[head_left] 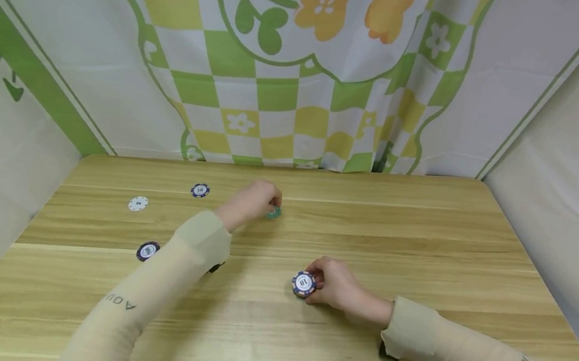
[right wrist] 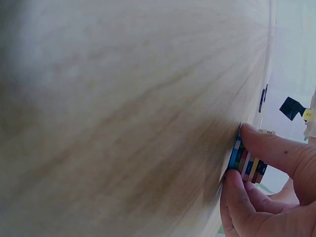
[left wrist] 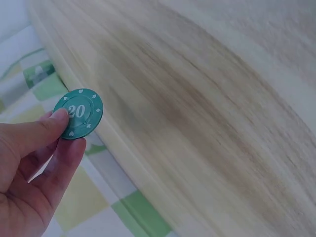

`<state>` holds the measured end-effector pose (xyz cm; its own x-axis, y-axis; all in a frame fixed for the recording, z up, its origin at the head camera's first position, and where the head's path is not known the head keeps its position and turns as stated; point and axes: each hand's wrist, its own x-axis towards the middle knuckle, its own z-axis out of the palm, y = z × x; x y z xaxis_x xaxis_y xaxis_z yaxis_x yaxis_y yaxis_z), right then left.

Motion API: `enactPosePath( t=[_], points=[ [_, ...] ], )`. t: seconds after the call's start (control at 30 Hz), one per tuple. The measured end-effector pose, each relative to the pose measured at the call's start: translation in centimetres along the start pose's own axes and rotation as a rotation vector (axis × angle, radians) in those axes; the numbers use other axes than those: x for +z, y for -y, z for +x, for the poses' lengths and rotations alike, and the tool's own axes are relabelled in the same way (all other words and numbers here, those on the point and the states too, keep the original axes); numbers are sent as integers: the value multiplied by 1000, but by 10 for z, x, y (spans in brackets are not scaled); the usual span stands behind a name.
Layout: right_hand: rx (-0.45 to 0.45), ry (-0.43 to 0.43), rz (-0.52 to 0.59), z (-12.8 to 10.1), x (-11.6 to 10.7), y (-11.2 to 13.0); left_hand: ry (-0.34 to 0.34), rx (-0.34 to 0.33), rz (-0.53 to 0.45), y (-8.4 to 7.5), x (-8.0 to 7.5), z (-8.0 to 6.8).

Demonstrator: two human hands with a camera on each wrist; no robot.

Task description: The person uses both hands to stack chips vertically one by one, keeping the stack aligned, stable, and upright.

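Observation:
My left hand (head_left: 254,200) pinches a green chip marked 20 (left wrist: 78,113) between thumb and fingers, just above the wooden table (head_left: 370,226) toward the back; the chip (head_left: 273,213) peeks out at the hand's right. My right hand (head_left: 333,282) grips a short stack of chips (head_left: 304,283) standing on the table in the middle; its top chip is dark blue and white, marked 10. In the right wrist view the stack (right wrist: 247,163) shows its striped edges between thumb and fingers.
Loose chips lie on the left part of the table: a blue one (head_left: 200,190), a white one (head_left: 138,203) and a dark blue one (head_left: 147,250). Printed fabric walls (head_left: 281,71) enclose the table at the back and both sides.

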<state>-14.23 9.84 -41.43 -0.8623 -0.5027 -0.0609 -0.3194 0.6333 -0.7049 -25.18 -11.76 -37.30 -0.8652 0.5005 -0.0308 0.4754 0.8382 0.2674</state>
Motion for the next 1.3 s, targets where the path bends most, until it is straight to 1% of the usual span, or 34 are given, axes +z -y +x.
enactPosePath(
  t=[0.2,0.33,0.5,0.73,0.97,1.07,1.2,1.3],
  points=[
    [22,-2,-11,1,1,0,22,81,58,-13,-1,-3],
    [27,-2,-11,1,1,0,30,135,60,-22,-2,-7],
    [35,4,-7,1,0,1,51,176,47,-33,-3,-16],
    [32,4,2,1,0,1,84,203,34,-46,-3,-27],
    [31,1,2,1,1,1,75,259,-5,-52,-2,-36],
    [33,3,-3,1,0,1,57,300,-5,-53,-1,-40],
    [27,6,-4,1,1,0,30,352,-29,-55,-2,-43],
    [26,9,4,2,1,0,37,357,-62,-56,-1,-45]
  ],
)
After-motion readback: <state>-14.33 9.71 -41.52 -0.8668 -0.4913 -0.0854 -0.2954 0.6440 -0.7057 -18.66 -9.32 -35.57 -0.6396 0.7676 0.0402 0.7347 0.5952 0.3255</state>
